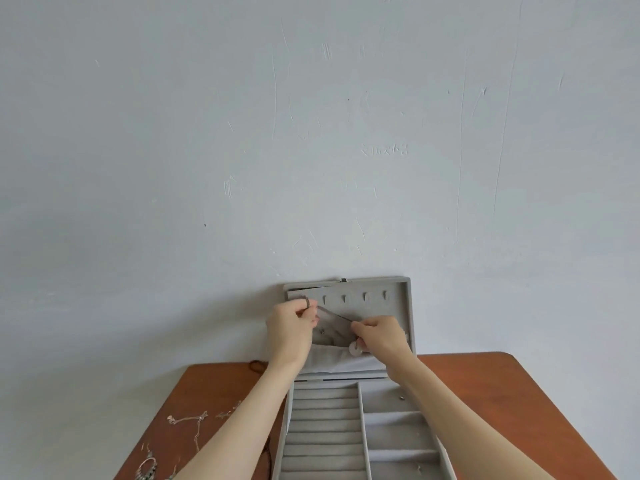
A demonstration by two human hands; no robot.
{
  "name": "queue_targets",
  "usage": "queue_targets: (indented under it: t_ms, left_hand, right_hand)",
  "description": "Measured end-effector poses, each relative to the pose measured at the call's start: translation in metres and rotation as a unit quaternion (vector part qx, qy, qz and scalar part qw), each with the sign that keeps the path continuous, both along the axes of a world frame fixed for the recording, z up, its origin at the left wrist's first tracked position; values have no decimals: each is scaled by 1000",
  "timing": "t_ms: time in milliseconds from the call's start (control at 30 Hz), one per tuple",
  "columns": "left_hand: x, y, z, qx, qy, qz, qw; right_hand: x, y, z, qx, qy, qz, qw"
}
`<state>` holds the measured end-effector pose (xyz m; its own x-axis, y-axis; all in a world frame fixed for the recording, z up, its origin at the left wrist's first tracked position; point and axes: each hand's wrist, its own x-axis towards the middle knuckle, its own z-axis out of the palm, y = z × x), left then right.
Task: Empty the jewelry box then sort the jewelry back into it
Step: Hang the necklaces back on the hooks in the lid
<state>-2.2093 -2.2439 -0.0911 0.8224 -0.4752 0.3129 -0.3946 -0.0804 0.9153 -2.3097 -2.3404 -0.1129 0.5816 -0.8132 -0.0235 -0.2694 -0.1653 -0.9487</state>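
A grey velvet jewelry box (398,431) lies open on the table, its lid (405,306) upright against the wall. My left hand (291,327) pinches one end of a thin cord necklace (334,315) at the leftmost hook of the lid. My right hand (379,336) pinches the cord's other end, and a pale round pendant (354,348) hangs under its fingers. The cord runs slantwise between my hands across the lid's lining. The ring rolls (325,431) and side compartments look nearly bare; small studs (401,398) sit in the compartments.
On the brown wooden table (502,393), left of the box, lie thin silver chains (194,422) and a dark ornate earring (147,467). A dark cord (256,366) lies at the far left edge. Several bare hooks (365,296) line the lid. A pale wall stands right behind.
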Motion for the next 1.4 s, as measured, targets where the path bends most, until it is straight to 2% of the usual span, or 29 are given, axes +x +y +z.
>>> queue_targets:
  t_ms: [67, 100, 233, 400, 500, 600, 767, 867, 933, 1033, 1200, 1300, 1400]
  left_hand:
    - [1, 2, -12, 110, -184, 32, 976]
    - [1, 5, -15, 147, -235, 38, 960]
    - [5, 11, -18, 245, -315, 58, 915]
    - [10, 16, -27, 250, -371, 67, 892]
    - [11, 16, -31, 274, -398, 52, 874]
    - [14, 17, -34, 287, -415, 42, 862]
    - [23, 22, -36, 274, -428, -12, 861]
    - [29, 29, -39, 265, -427, -54, 863]
    - [32, 34, -39, 259, -415, -82, 869]
    - [34, 37, -37, 250, -384, -114, 882]
    - [29, 44, -40, 207, -325, -95, 918]
    - [28, 45, -44, 189, -322, -90, 923]
    - [29, 45, -48, 178, -321, -103, 925]
  right_hand:
    - [-1, 0, 0, -1, -7, -4, 1000]
    - [-1, 0, 0, -6, -8, -6, 1000]
    - [6, 1, 3, -8, -29, 6, 1000]
    - [15, 6, 9, -1, -84, 44, 995]
    - [18, 9, 9, -49, -41, 60, 996]
    - [18, 11, 11, -59, -26, 72, 995]
    - [10, 15, 7, -59, -98, 50, 992]
    - [5, 17, -5, -186, -90, 82, 975]
    - [5, 17, -15, -309, -43, 135, 940]
    - [10, 16, -25, -430, 15, 184, 884]
    - [22, 15, -29, -580, 11, 126, 804]
    - [27, 19, -29, -573, -11, 106, 813]
    - [32, 21, -29, -489, -36, 72, 868]
